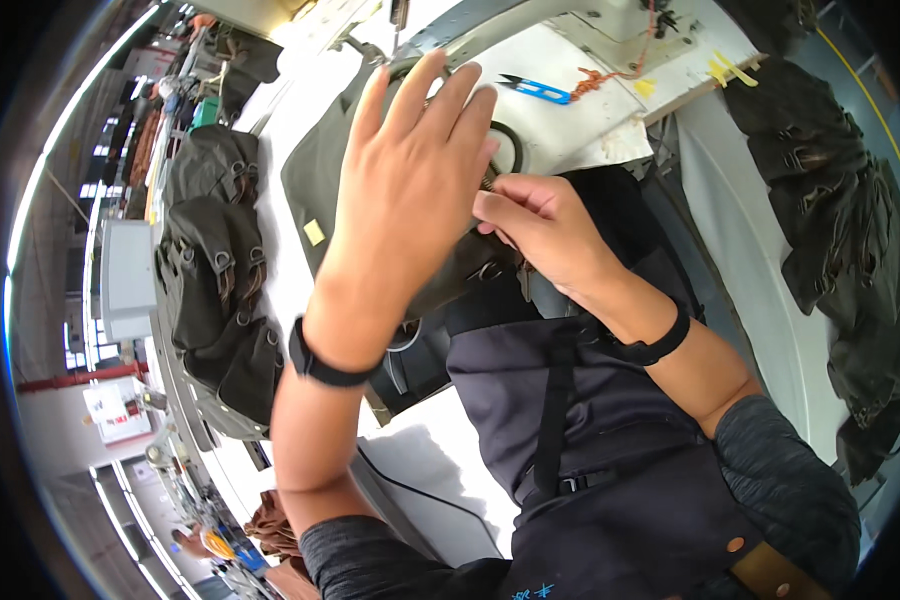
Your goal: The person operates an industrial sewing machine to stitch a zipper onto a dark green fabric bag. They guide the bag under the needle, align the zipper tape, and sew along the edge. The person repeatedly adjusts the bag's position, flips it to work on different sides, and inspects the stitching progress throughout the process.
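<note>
My left hand (pixel 410 180) is stretched out flat over a dark olive fabric piece (pixel 315 175), its back toward me and its fingers apart. Beneath it, much of the cloth is hidden. Just to the right, my right hand (pixel 545 220) has thumb and fingers pinched together at the fabric's edge. What sits in that pinch is too small and covered to name. A black curved band (pixel 515 150) shows between the two hands. The lower part of the fabric piece, with small metal fittings, hangs toward my lap. A yellow paper tag (pixel 314 233) lies on the cloth.
Blue thread snips (pixel 538 91) lie on the white worktable (pixel 570 50) beside orange thread (pixel 595 80). Metal sewing machine parts (pixel 365 48) stand at the far edge. Dark olive bags with metal rings are heaped at left (pixel 210 270) and at right (pixel 820 200).
</note>
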Demonstrator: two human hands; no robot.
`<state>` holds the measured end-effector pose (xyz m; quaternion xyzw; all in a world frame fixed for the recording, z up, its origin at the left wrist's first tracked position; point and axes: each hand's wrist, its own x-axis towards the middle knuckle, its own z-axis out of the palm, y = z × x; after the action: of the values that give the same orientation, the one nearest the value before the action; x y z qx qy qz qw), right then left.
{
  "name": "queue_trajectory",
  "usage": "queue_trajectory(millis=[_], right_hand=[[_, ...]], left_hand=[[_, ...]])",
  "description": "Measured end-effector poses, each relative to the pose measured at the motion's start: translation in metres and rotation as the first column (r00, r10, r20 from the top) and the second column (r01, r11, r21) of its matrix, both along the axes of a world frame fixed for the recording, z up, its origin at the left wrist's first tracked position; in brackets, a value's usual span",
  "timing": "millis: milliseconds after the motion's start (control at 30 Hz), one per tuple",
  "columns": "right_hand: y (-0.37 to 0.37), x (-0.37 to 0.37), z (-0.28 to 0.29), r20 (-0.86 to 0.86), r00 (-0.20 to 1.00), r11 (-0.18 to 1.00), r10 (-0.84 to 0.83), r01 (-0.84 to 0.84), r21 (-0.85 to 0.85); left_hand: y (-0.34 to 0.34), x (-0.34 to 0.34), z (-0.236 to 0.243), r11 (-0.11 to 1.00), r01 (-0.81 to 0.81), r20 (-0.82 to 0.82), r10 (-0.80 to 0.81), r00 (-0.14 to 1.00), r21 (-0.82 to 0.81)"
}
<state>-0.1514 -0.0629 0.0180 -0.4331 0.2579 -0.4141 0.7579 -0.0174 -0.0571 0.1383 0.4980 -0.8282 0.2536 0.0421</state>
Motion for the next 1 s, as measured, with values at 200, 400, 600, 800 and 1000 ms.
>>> queue_trajectory(millis=[200,400,600,800,1000], right_hand=[[-0.006,-0.006,-0.003,-0.037,0.999,0.993,0.010,-0.014,-0.117],[0.004,0.004,0.002,0.128,0.990,0.998,0.051,-0.053,0.019],[0.001,0.001,0.009,0.222,0.974,0.991,0.051,-0.076,0.107],[-0.001,-0.008,0.018,0.123,0.990,0.995,0.073,-0.080,0.056],[-0.006,-0.012,0.021,0.071,0.993,0.995,0.095,-0.097,0.036]], left_hand=[[0.049,0.026,0.037,0.963,-0.244,0.068,0.252,0.965,-0.117],[0.081,0.086,-0.005,0.846,-0.524,0.068,0.532,0.844,-0.099],[0.057,0.021,-0.017,0.934,-0.241,-0.378,0.331,0.865,0.265],[0.061,0.007,-0.044,0.919,-0.334,-0.393,0.392,0.832,0.209],[0.058,0.005,-0.043,0.906,-0.357,-0.394,0.421,0.817,0.227]])
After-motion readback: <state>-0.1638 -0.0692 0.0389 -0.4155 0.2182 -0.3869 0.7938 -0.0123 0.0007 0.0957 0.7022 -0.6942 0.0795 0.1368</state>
